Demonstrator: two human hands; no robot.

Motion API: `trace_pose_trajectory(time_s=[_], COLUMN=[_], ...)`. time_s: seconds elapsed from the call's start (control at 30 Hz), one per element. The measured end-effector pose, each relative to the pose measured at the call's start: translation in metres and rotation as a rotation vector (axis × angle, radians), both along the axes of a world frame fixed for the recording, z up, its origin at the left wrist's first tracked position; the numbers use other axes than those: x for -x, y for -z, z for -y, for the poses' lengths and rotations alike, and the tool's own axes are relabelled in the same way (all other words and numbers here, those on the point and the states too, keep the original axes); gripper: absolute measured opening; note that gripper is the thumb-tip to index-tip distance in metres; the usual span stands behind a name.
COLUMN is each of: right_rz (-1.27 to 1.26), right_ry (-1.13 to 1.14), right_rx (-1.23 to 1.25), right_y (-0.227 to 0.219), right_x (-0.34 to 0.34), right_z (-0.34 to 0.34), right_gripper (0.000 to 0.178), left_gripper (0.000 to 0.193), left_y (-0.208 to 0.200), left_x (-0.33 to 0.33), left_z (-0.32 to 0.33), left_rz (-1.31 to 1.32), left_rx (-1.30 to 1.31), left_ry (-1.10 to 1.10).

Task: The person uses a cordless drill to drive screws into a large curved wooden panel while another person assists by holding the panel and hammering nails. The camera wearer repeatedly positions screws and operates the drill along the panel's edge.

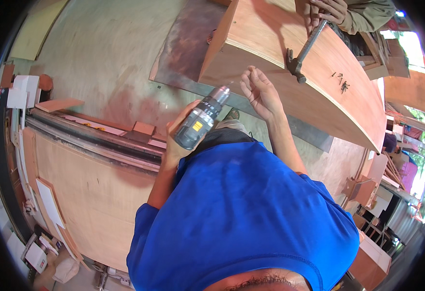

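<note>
Left grip (173, 137) clamped on a dark, metal-collared drill (199, 120)
Right grip (263, 93) curled near a smooth plywood box (319, 107), whether closed impossible to tell

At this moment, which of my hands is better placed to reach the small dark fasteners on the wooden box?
Probably the right hand: it is nearer to the small dark fasteners on the wooden box, while the left hand grips the drill. Whether the right pinches something, I cannot tell.
</note>
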State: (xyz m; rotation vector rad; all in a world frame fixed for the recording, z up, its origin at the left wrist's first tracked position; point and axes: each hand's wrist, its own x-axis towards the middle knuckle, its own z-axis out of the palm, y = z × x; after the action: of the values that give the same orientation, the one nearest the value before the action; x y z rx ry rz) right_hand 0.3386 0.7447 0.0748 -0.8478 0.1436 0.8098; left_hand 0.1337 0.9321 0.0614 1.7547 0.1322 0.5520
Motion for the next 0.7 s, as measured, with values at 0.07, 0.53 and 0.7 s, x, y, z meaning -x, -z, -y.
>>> trace_pose_trajectory(time_s=[0.07,0.53,0.7], right_rz=[-0.013,0.078,0.065], right_ry=[-0.011,-0.078,-0.081], right_rx=[0.065,0.146,0.222], right_y=[-0.006,0.005,0.003], right_x=[0.006,0.016,0.009], right_z=[-0.008,-0.016,-0.029], right_gripper=[0.017,0.018,0.018], left_gripper=[0.067,0.071,0.075], left_y=[-0.002,0.030,0.043], left_x=[-0.003,-0.011,-0.022], left_z=[0.003,0.016,0.020], left_rz=[0.037,0.130,0.165], left_rx=[-0.018,0.058,0.006], left_ry=[-0.005,-0.064,-0.123])
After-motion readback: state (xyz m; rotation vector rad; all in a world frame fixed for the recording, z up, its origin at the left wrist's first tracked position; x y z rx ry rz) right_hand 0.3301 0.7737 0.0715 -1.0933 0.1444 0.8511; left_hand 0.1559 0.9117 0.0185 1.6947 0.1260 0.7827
